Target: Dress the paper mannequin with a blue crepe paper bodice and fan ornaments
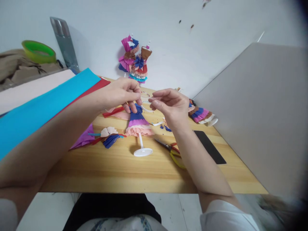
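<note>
My left hand [126, 94] and my right hand [170, 102] are raised close together over the table, thumb and fingers pinched towards each other. A thin white strip [147, 109] curls just below the fingertips; it seems to run to my right fingers. What my left fingers pinch is too small to make out. Under my left hand, a small dress form [141, 141] on a white round base wears a layered crepe-paper dress [138, 123] in blue, purple and pink. Its top is partly hidden by my fingers. Scissors [174, 152] with red and yellow handles lie near my right forearm.
Folded paper sheets [53, 96] lie at the left. A paper bow [109, 134] and blue scraps [166, 128] are on the wooden table [120, 170]. Two dressed forms [137, 61] stand at the back; another [201, 114] lies right, near a black slab [210, 147] and a grey panel [260, 112].
</note>
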Demonstrator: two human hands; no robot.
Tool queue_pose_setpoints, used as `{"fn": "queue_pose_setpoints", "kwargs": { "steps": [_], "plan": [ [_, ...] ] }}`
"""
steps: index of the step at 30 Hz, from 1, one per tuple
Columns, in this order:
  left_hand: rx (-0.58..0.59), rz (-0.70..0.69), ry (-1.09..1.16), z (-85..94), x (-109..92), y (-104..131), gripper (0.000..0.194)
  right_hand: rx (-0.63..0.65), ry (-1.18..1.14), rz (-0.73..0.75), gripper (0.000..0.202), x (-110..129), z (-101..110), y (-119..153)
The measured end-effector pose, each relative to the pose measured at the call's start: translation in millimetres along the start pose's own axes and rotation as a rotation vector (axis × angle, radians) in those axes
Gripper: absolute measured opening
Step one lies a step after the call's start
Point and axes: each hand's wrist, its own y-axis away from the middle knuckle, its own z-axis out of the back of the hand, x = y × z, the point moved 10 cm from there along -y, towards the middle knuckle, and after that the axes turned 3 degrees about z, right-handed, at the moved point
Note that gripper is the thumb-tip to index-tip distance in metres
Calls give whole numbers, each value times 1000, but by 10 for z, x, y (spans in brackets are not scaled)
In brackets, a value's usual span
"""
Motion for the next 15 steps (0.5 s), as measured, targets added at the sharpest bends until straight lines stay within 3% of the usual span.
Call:
{"fn": "queue_pose_setpoints", "kwargs": {
  "steps": [6, 12, 15],
  "plan": [
    [0, 11, 37, -40, 48, -29, 12, 3, 149, 80, 30, 76, -19, 2],
    [53, -5, -65, -232, 91, -52, 25, -13, 574, 296, 28, 243, -91, 69],
    [33, -42, -89, -276, 94, -60, 26, -50, 631, 350, 30, 287, -89, 85]
  ]
}}
